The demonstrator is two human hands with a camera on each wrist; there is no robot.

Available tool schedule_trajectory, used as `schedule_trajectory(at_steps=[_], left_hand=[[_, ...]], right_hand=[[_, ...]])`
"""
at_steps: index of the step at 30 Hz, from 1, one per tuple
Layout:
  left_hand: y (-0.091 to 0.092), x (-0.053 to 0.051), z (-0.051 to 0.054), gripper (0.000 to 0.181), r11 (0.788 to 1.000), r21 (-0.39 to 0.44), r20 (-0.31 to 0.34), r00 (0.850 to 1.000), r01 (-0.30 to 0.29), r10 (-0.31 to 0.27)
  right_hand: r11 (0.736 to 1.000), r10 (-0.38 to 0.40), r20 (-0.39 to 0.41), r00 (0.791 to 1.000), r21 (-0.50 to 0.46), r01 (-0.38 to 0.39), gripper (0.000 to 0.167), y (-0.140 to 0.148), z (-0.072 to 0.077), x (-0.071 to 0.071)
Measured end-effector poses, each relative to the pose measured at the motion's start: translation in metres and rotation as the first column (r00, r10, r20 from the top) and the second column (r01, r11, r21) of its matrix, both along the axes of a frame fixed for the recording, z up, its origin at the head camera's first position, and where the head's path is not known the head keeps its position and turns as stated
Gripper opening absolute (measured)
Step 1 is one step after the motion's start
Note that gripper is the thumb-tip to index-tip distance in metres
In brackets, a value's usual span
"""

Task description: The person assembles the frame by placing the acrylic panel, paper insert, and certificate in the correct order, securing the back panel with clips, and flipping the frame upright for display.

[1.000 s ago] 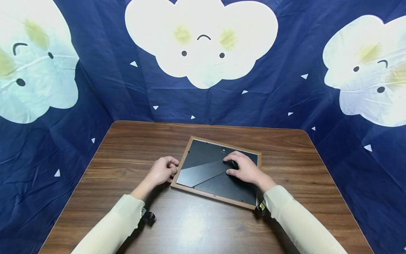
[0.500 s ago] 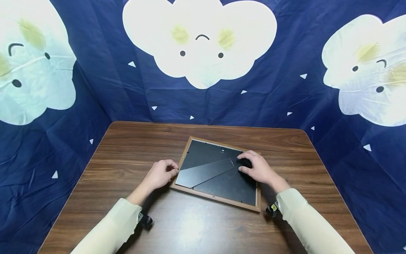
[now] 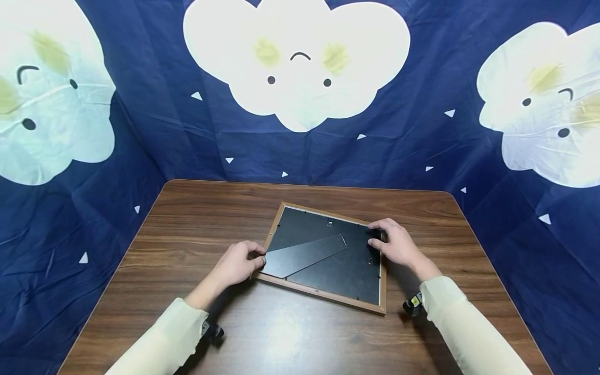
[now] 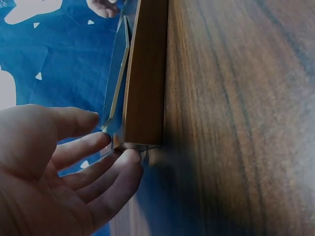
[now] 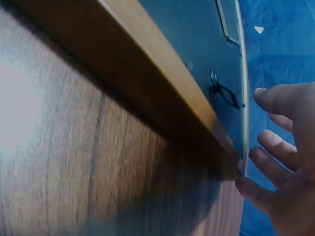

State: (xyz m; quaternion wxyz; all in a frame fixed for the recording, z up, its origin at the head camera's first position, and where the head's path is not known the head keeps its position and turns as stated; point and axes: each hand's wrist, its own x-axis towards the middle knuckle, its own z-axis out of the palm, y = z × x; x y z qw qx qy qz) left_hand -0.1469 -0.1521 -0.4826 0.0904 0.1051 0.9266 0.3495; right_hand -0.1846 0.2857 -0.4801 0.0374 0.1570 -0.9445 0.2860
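A wooden picture frame lies back side up on the table, its black backing showing. Across that backing a flat easel stand lies folded down. My left hand is at the frame's left corner; in the left wrist view its fingers are loosely bent, and a fingertip is at the corner of the wooden edge. My right hand is over the far right corner, thumb and fingers spread apart. In the right wrist view, a fingertip seems to touch the frame's corner. A small black looped piece sits on the backing.
The brown wood-grain table has rounded far corners. Blue cloth with white clouds hangs behind it and on both sides. A small black wrist camera hangs under the right sleeve, and another under the left.
My right hand has left the tip of the easel stand and moved right to the frame's far right corner. The left hand has shifted slightly along the left corner. The frame has barely moved.
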Motion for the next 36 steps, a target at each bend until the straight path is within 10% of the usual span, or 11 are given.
schedule_trajectory(at_steps=[36], left_hand=[[0.005, 0.009, 0.004, 0.018, 0.999, 0.026, -0.047, 0.999, -0.024, 0.026]], right_hand=[[0.985, -0.171, 0.162, 0.972, 0.039, 0.167, 0.035, 0.024, -0.009, -0.023]])
